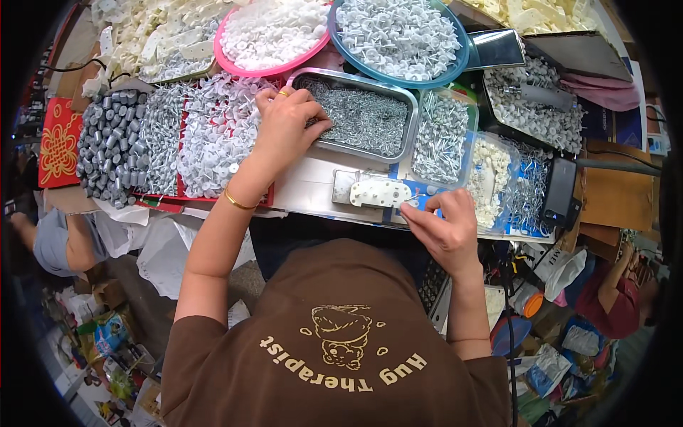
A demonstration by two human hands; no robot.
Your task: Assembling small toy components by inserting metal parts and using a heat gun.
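Observation:
My left hand (288, 122) reaches over the left side of a metal tray (411, 132) of tiny metal parts. Its thumb and forefinger are drawn together at the parts; whatever lies between them is too small to make out. A white oblong plastic plate with holes (377, 192) rests on a small metal block (343, 186) at the table's near edge. Beside the plate's right end, my right hand (449, 226) is closed in a pinch, its fingertips near a thin metal pin. I cannot tell what, if anything, it grips.
A pink basin (274, 35) and a teal basin (398, 39) of white parts stand at the back. Grey cylinders (114, 135) and white pieces (220, 135) lie left. On the right are a clear tub of pins (441, 135) and a black device (560, 191). Other people sit either side.

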